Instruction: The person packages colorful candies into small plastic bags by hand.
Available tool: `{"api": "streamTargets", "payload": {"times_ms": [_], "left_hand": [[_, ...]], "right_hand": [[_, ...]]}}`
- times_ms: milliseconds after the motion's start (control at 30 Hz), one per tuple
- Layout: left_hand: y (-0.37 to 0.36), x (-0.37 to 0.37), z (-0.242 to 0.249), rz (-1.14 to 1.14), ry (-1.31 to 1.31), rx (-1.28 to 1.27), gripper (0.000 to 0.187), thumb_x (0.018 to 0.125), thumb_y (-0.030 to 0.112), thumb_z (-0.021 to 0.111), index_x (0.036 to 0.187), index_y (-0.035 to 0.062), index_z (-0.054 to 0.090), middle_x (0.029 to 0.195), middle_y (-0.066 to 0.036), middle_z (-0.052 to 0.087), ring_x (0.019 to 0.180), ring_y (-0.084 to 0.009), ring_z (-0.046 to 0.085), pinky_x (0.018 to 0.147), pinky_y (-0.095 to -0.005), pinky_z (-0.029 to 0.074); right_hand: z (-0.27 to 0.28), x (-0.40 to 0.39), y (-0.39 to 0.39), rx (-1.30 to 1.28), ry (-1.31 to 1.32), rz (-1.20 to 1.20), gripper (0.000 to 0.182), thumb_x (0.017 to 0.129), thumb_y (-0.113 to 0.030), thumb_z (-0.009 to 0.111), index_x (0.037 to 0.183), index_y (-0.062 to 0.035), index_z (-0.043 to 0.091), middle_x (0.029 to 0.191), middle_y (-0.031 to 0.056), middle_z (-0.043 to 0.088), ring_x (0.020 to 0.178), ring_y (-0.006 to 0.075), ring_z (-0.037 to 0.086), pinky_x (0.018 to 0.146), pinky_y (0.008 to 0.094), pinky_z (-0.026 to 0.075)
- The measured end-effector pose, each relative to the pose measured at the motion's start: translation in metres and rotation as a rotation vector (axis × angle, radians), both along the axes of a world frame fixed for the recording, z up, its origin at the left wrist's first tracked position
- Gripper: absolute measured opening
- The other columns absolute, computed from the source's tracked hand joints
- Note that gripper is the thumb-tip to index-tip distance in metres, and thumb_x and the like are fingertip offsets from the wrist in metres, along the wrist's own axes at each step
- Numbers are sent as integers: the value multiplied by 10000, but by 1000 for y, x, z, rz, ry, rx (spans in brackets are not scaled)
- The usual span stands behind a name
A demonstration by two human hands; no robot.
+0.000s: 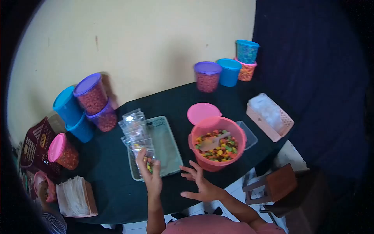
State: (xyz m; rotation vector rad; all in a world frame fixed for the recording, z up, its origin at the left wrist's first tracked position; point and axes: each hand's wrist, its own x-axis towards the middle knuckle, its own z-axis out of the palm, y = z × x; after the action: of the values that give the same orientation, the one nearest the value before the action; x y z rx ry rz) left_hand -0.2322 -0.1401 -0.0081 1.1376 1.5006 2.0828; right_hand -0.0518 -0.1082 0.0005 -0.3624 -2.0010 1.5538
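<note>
My left hand (152, 180) is at the near end of a row of clear plastic packets, its thumb and fingers around a small packet of colourful sweets (149, 163). More clear packets (134, 126) overlap beyond it, along the left side of a pale tray (175, 150). My right hand (204, 188) is in the air just below a pink tub (210, 165), fingers spread and holding nothing. Many-coloured sweets (222, 153) fill the tub, and a pale scoop (210, 144) lies on them.
A pink lid (203, 113) lies behind the tub. Lidded tubs (90, 95) stand at left, others (207, 77) at back. A pink basket (278, 134) holds white plastic. Front left is a box of paper-like sheets (74, 197). Another person's sleeve (54, 223) shows there. A stool (279, 183) stands right.
</note>
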Motion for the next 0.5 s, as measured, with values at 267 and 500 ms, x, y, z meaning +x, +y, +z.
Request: {"api": "streamTargets", "payload": {"times_ms": [267, 500], "left_hand": [[47, 139, -49, -103, 857, -392, 677, 759, 390, 564, 1283, 77, 272, 1375, -214, 66, 1257, -438, 52, 965, -592, 61], [41, 144, -32, 9, 843, -510, 584, 738, 390, 584, 1177, 56, 393, 1379, -162, 123, 1264, -398, 77, 969, -579, 21]], "right_hand": [[0, 178, -22, -45, 37, -284, 818, 748, -143, 646, 1271, -38, 26, 1256, 223, 318, 1106, 299, 427, 914, 408, 353], [-26, 256, -10, -189, -61, -470, 684, 773, -114, 608, 1267, -77, 135, 1267, 193, 312, 1154, 277, 381, 925, 402, 327]]}}
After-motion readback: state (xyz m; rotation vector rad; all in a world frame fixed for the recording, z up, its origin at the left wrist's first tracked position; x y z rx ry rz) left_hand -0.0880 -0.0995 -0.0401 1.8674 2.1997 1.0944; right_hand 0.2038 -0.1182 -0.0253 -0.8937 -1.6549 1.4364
